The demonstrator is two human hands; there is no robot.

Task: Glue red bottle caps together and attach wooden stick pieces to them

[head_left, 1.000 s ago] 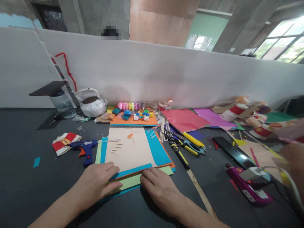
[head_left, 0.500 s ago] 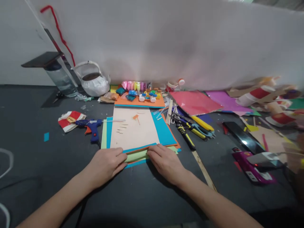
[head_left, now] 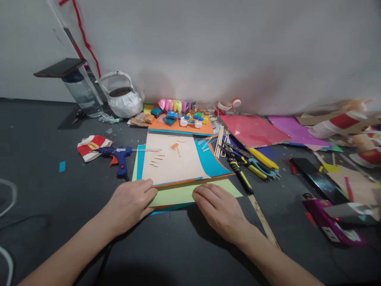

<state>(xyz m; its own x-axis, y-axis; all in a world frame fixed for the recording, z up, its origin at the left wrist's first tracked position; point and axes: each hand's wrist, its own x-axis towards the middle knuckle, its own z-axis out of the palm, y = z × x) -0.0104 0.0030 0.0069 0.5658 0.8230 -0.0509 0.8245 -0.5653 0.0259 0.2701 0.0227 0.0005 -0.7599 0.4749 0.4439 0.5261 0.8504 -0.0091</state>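
Observation:
A stack of coloured paper lies in front of me, with a blue sheet (head_left: pixel 210 161) under a pale sheet (head_left: pixel 175 167) that bears small cut scraps. Its near edge is lifted, baring a light green sheet (head_left: pixel 175 194) between the layers. My left hand (head_left: pixel 131 202) is closed on the stack's near left corner, thumb below and fingers on top. At the near right, my right hand (head_left: pixel 218 208) has its fingers curled over the edge of the green sheet. Both hands hide the paper under their fingertips.
A blue glue gun (head_left: pixel 120 159) lies left of the stack. Pliers (head_left: pixel 241 174) and scissors lie to the right, near a wooden stick (head_left: pixel 264 222). Farther right are a phone (head_left: pixel 318 178) and a purple device (head_left: pixel 330 222). A white kettle-shaped basket (head_left: pixel 125 101) stands behind.
The gap between the lifted sheets has widened, and more of the green sheet shows, now sticking out to the right. My right hand has shifted right. The view has moved slightly.

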